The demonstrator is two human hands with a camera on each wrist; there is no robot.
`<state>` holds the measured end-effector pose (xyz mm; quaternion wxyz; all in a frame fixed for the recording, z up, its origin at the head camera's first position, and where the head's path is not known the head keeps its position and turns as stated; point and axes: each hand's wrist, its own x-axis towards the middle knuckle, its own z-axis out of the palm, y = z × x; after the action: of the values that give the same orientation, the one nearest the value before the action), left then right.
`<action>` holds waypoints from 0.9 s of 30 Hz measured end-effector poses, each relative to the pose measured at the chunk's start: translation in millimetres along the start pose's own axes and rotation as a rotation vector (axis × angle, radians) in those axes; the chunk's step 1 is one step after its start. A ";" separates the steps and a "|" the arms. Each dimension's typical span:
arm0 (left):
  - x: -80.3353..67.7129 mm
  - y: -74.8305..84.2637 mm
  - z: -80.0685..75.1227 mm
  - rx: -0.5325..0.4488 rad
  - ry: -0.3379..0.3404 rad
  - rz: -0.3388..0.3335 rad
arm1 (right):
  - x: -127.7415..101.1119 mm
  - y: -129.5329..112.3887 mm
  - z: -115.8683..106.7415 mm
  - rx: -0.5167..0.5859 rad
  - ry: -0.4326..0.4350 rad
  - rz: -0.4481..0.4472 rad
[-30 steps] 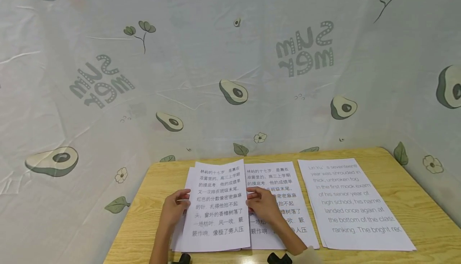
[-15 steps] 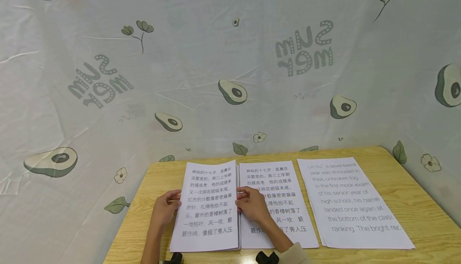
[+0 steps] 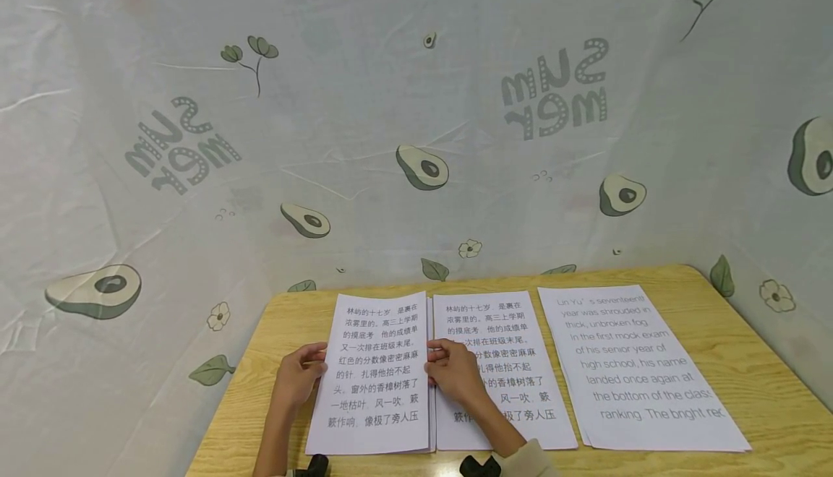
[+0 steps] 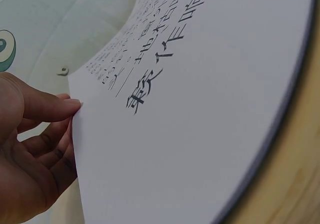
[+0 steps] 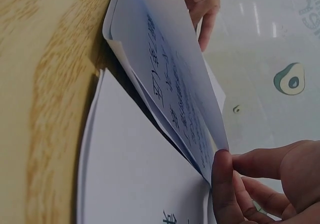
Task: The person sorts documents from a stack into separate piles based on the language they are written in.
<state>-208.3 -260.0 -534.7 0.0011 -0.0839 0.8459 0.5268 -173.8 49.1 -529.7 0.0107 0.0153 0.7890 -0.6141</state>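
Note:
Both hands hold a white printed sheet of paper by its side edges, its text facing up. My left hand pinches the left edge between thumb and fingers, seen close up in the left wrist view. At the opposite edge my right hand pinches the paper, with its forearm across the middle paper stack. In the right wrist view the held sheet bows up over another printed page of the left stack. In the head view it covers nearly all of that stack.
A third paper stack, printed in English, lies on the right of the wooden table, its sheets slightly fanned. Behind the table hangs a pale curtain with avocado prints. The middle stack lies close beside the left one.
Both hands have moved left with the sheet, off the edge of the middle stack and over the left stack. Over the last half second they have barely moved.

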 end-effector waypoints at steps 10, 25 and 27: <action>1.5 -1.5 0.4 -0.008 -0.005 0.016 | 0.3 2.1 -0.1 -0.063 0.027 -0.025; -9.4 14.6 1.0 -0.026 0.039 0.001 | -10.7 3.7 -37.6 -0.117 0.079 -0.010; -11.7 20.1 5.5 -0.025 0.038 0.010 | -11.6 4.7 -43.8 -0.117 0.085 0.007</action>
<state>-200.2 -244.7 -518.2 -0.0186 -0.0894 0.8396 0.5355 -161.9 92.6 -523.0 -0.0196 0.0435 0.8232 -0.5657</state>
